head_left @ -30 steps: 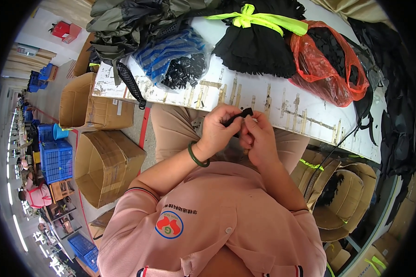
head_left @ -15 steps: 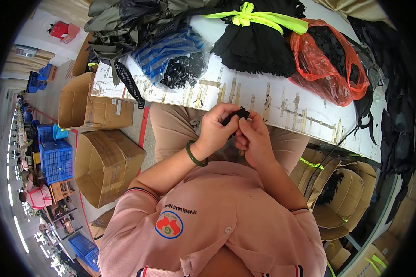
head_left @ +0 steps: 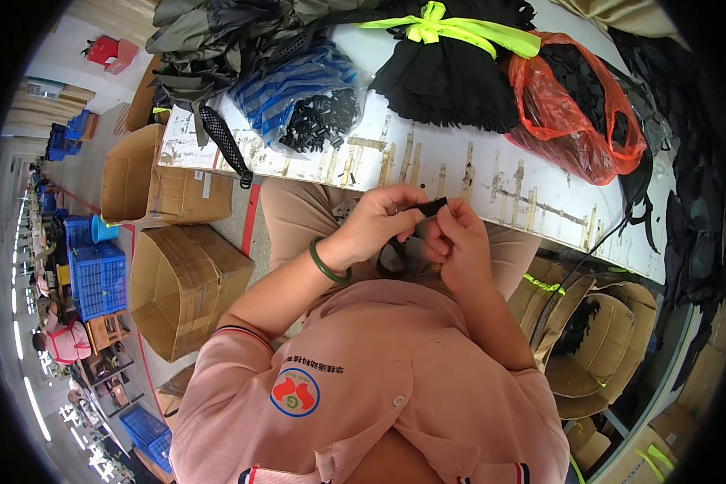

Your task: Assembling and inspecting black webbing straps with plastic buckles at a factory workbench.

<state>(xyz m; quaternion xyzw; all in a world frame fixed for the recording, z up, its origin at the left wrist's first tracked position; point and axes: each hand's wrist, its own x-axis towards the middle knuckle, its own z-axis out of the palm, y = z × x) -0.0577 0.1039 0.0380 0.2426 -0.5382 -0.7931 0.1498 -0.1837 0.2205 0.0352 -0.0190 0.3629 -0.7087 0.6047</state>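
Observation:
Over my lap, just off the table's near edge, my left hand [head_left: 379,219] is closed on a black fabric strap [head_left: 433,207]. My right hand [head_left: 461,242] pinches the strap's other end between thumb and fingers. A dark loop hangs below my left hand and seems part of the same strap. Whether a small buckle is hidden in the fingers, I cannot make out. Beyond my hands, a clear-and-blue plastic bag [head_left: 258,93] spills small black plastic buckles [head_left: 319,121]. Beside it lies a bundle of black strips [head_left: 444,93], tied with a neon yellow band [head_left: 427,31].
A red plastic bag [head_left: 532,97] of black pieces sits at the right of the white worn table [head_left: 476,177]. Dark fabric [head_left: 210,40] heaps at the far left. Cardboard boxes [head_left: 189,290] stand on the floor at left, another box [head_left: 621,339] at right.
My hands have drawn slightly apart, the right one moving right. More of the strap now shows between them, and a dark loop has come into view under my left hand.

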